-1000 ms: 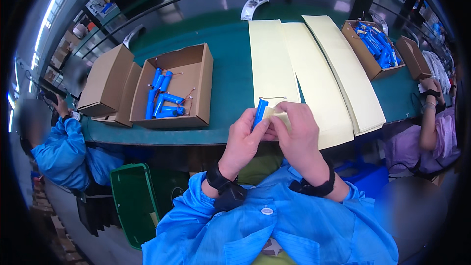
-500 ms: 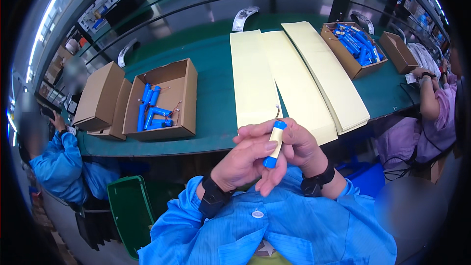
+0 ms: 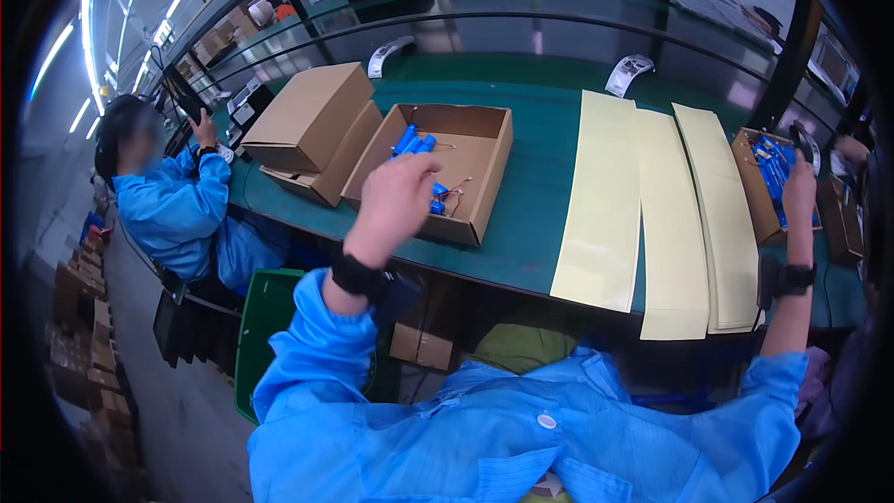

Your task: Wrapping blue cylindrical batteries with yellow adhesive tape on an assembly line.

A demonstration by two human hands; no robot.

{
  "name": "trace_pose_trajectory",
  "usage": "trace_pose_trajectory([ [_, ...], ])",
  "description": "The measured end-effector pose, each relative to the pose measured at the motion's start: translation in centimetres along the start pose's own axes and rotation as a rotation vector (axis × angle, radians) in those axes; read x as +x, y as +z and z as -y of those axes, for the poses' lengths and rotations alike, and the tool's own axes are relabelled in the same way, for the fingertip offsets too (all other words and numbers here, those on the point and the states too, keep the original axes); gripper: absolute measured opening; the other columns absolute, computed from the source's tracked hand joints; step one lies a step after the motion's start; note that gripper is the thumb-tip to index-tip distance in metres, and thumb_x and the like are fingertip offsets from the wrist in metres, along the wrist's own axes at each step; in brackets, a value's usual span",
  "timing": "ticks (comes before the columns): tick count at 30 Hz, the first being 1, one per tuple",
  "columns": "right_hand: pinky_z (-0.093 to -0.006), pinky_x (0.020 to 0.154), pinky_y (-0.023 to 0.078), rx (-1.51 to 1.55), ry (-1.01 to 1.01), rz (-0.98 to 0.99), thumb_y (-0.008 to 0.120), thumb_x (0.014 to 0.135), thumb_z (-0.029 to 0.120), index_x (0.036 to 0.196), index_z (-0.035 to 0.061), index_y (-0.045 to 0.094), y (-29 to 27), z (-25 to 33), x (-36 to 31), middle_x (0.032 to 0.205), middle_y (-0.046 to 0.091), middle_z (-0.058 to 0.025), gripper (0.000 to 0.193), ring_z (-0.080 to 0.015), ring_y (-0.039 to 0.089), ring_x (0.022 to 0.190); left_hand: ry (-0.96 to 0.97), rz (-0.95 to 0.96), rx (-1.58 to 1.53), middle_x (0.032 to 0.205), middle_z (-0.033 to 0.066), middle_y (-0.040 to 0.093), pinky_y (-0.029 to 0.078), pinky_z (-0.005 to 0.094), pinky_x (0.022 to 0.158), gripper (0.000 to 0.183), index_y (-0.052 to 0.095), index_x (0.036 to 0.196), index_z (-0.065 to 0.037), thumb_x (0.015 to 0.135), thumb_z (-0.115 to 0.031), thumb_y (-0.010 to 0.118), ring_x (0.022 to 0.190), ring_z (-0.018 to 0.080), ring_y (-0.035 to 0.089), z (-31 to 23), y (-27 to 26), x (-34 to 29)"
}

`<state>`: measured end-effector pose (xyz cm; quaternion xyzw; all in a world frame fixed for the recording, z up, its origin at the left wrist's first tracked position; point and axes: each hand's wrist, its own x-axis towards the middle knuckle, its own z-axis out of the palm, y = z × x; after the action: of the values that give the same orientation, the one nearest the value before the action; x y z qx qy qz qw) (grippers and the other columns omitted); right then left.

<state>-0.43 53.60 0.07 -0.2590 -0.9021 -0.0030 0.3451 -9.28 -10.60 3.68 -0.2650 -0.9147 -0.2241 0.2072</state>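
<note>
My left hand (image 3: 396, 200) hovers over the near left part of an open cardboard box (image 3: 495, 168). Its back faces up and its fingers are curled; whatever they hold, if anything, is hidden beneath. Inside that box lie several blue cylindrical battery packs (image 3: 407, 142) with thin wires and small connectors. Stretched far to the right, my right hand (image 3: 798, 194) reaches to another cardboard box (image 3: 756, 214), which is filled with blue battery packs (image 3: 771, 166). Its fingers are over the packs' right side, small and partly hidden, so their grip is unclear.
Long pale yellow sheets (image 3: 601, 214) lie on the green table (image 3: 535, 149) between the two boxes. Closed cardboard boxes (image 3: 303, 116) are stacked at left. A green bin (image 3: 265, 317) stands below the table edge. A co-worker in blue (image 3: 172, 214) sits at the left.
My hands have parted from the blue battery pack they held together. The left moved over the left box, the right out to the right box. The view has shifted leftward.
</note>
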Motion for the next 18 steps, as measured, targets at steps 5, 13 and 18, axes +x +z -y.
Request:
trace_pose_trajectory([
  [5,-0.0458,0.088,0.043,-0.249,-0.100,0.036,0.041,0.093,0.018,0.129,0.0103,0.046,0.6,3.1,-1.7,0.112,0.058,-0.0198,0.037,-0.0391,0.052,0.106,0.228,0.636,-0.113,0.093,0.0113,0.063,0.046,0.0371,0.082,0.026,0.066,0.096,-0.008,0.070,-0.004,0.068,0.091,0.0294,0.058,7.6,2.0,3.2],
  [13,-0.0372,0.091,0.045,0.378,-0.253,-0.041,0.063,0.080,0.005,0.116,0.0052,0.057,-7.2,12.9,-8.5,0.113,0.060,-0.0156,0.037,-0.0304,0.056,0.106,0.235,0.279,0.214,0.095,0.0191,0.056,0.044,0.0469,0.078,0.032,0.049,0.102,-0.004,0.073,-0.008,0.063,0.092,0.0392,0.052,7.9,1.4,4.0],
  [18,-0.0367,0.085,0.046,0.794,-0.342,0.428,0.068,0.075,0.006,0.103,0.0042,0.061,-10.5,24.8,-20.2,0.102,0.060,-0.0141,0.029,-0.0301,0.056,0.097,0.074,-0.067,0.070,0.094,0.0175,0.058,0.046,0.0342,0.080,0.026,0.047,0.113,-0.004,0.087,-0.005,0.052,0.088,0.0321,0.060,2.2,-1.0,2.5],
])
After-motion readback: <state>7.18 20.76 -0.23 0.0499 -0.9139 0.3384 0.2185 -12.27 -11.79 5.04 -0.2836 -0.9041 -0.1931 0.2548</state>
